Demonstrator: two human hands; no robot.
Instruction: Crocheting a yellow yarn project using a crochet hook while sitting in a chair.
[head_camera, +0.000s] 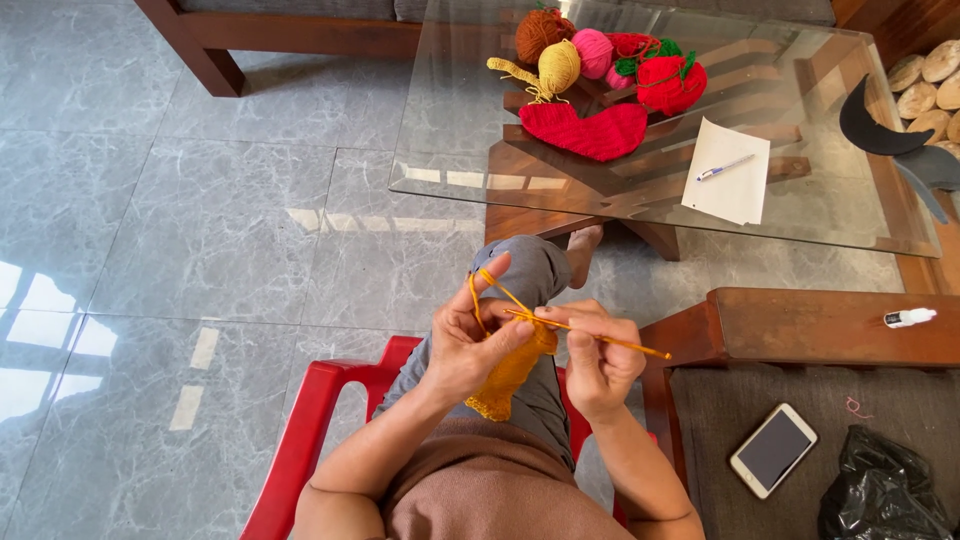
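While the left hand (465, 345) pinches the soft, light orange knitted piece (510, 375) above the red chair (310, 420), the right hand (598, 360) grips a hook (600, 337), seemingly thin and stiff.

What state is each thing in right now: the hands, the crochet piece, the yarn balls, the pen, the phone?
left hand: yarn looped over its forefinger, gripping the orange crochet piece
right hand: shut on crochet hook
yarn balls: wound, on glass table
pen: lying on paper
phone: screen dark
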